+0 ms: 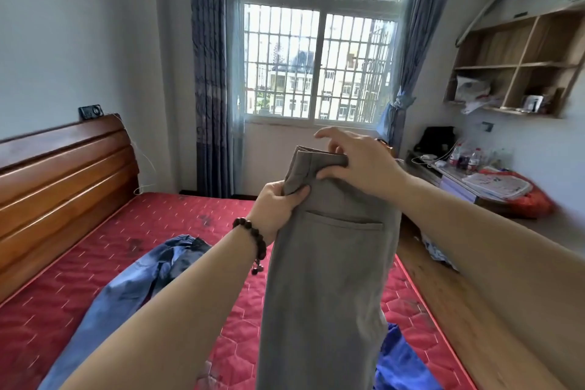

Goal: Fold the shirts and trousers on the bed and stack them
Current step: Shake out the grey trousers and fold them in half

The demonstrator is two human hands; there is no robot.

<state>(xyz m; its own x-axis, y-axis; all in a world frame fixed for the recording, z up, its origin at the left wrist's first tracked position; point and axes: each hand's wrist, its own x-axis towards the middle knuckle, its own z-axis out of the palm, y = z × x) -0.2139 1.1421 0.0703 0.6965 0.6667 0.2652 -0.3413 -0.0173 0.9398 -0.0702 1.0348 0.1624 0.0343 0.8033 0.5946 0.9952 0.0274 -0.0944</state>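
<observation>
Grey trousers (pixel 326 279) held upright above the bed (pixel 95 263), long axis vertical, waistband uppermost. Left hand (pixel 278 209) clamped on the waistband's left edge; right hand (pixel 357 161) pinched its top right corner, remaining fingers (pixel 329 133) spread. Legs hung below both hands.

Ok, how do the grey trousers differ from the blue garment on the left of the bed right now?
The grey trousers hang upright in the air, gripped at the waistband by the left hand and right hand; the blue garment lies crumpled on the red mattress, untouched. The trousers hang fairly smooth; the blue garment is bunched and wrinkled. Neither is folded yet.
</observation>
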